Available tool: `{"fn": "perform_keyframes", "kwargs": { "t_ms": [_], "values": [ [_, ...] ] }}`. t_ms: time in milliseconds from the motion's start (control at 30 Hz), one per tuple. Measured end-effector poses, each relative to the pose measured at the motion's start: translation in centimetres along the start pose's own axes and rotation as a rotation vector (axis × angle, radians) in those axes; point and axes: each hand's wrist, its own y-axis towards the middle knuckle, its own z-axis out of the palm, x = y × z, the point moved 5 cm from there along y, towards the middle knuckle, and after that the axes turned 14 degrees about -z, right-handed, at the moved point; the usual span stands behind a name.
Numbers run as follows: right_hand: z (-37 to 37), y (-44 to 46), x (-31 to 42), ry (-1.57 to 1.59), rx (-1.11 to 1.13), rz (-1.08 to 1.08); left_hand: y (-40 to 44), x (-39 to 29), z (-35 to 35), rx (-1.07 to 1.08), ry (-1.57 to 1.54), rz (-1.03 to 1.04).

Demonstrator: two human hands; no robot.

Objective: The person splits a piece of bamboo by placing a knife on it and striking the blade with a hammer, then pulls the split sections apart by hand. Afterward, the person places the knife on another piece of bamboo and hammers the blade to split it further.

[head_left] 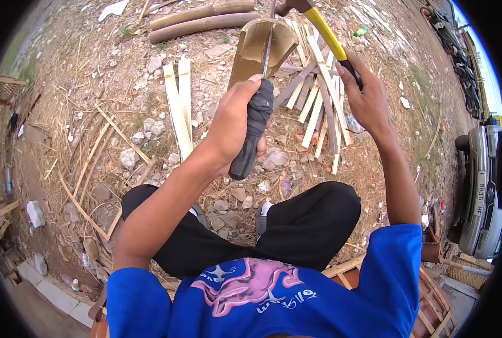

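My left hand (231, 121) is wrapped round the black taped handle of a large knife, maybe a machete (256, 115). Its narrow blade points away from me and lies across the upper end of a split, hollow bamboo piece (282, 40). My right hand (368, 96) grips a hammer (327, 35) by its yellow and black handle. The hammer's dark head is at the top of the view, close beside the far part of the blade. Whether it touches the blade I cannot tell. The lower end of the bamboo is hidden behind my left hand.
Several split bamboo strips (327, 98) lie in a pile beyond my knees, with two pale strips (179, 104) to the left. Bamboo poles (206, 21) rest at the top. Stones (129, 158) and straw cover the ground. A parked car (479, 191) stands far right, near motorbikes (456, 56).
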Motion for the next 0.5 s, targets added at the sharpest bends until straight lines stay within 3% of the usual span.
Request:
{"fn": "perform_keyframes", "kwargs": {
  "t_ms": [100,233,300,333,367,433,500],
  "values": [
    [-2.8,1.1,-0.2,0.083,-0.101,0.074,0.6,-0.2,-0.7,0.011,0.014,0.039],
    [-5.6,1.6,2.2,0.514,-0.488,-0.129,0.5,0.1,-0.4,-0.012,0.034,0.025],
    [-1.6,0.3,-0.4,0.340,-0.320,-0.094,0.4,0.0,-0.3,-0.022,0.031,0.020],
    [-0.2,0.0,0.5,0.023,0.080,0.021,0.3,0.0,-0.3,-0.029,-0.003,0.021],
    [1.1,-0.6,-1.8,-0.069,0.005,-0.086,0.1,-0.1,-0.4,-0.037,-0.030,0.016],
    [-0.3,0.0,-2.1,-0.008,0.061,0.010,0.2,-0.4,-0.7,-0.029,-0.035,0.016],
    [-2.1,0.8,-1.2,0.129,-0.126,0.019,0.3,0.0,-0.9,-0.008,0.011,-0.001]
  ]
}}
